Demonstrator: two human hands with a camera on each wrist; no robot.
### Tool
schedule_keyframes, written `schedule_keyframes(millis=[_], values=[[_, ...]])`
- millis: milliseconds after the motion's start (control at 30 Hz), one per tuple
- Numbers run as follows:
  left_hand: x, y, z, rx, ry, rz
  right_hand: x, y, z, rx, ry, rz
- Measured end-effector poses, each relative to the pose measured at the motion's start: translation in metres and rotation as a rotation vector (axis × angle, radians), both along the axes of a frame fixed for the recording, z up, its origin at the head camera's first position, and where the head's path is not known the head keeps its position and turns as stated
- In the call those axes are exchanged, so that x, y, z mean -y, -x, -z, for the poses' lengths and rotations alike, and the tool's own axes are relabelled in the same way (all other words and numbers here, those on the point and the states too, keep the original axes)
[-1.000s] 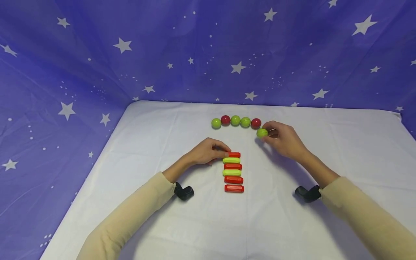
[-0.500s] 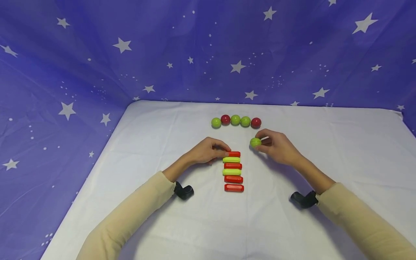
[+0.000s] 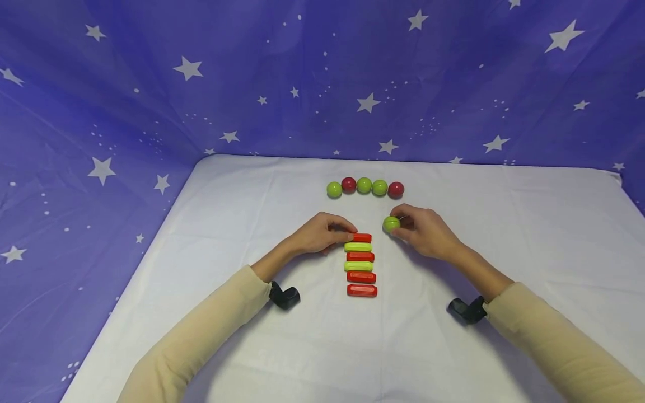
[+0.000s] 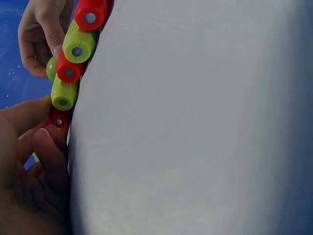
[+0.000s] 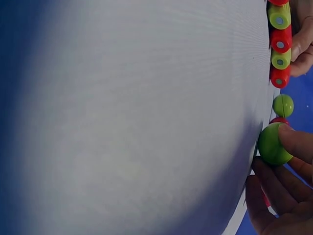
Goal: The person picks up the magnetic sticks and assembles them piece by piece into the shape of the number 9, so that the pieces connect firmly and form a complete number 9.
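Observation:
My left hand (image 3: 322,232) pinches the left end of the farthest red rod (image 3: 361,238) between thumb and forefinger. That rod heads a column of several short red and yellow-green rods lying side by side; round grey discs show in their ends in the left wrist view, as on this yellow-green rod (image 4: 62,102). To the right of the column's far end, my right hand (image 3: 428,230) holds a green ball (image 3: 391,224) between thumb and fingertips. The right wrist view shows this green ball (image 5: 274,144) up close, low over the white cloth or touching it; I cannot tell which.
Beyond the hands, several green and red balls form a shallow arc, from a green ball (image 3: 334,190) at left to a red ball (image 3: 396,190) at right. The white cloth (image 3: 302,352) ends at a purple star-patterned curtain (image 3: 322,73). Black wrist mounts (image 3: 284,296) stick out by both cuffs.
My right hand has brought the green ball from beside the arc's right end leftward and nearer to me, close to the far rods. My left hand has stayed on the red rod.

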State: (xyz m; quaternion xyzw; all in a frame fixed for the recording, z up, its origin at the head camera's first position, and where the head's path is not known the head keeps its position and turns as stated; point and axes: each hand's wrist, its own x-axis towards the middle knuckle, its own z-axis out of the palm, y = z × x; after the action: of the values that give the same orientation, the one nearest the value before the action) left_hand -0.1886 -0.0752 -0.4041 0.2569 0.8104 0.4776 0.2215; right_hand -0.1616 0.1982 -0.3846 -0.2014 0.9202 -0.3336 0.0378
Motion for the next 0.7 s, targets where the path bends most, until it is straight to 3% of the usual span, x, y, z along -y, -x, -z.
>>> schedule_keyframes(millis=[500,700], values=[[-0.0025,0.0006,0.003,-0.002,0.023,-0.027,0.0009,-0.0028,-0.0016,-0.007,-0.008,0.003],[-0.003,0.0001,0.0,0.042,-0.012,-0.079,0.0041,-0.003,-0.0029,-0.014,-0.038,0.011]])
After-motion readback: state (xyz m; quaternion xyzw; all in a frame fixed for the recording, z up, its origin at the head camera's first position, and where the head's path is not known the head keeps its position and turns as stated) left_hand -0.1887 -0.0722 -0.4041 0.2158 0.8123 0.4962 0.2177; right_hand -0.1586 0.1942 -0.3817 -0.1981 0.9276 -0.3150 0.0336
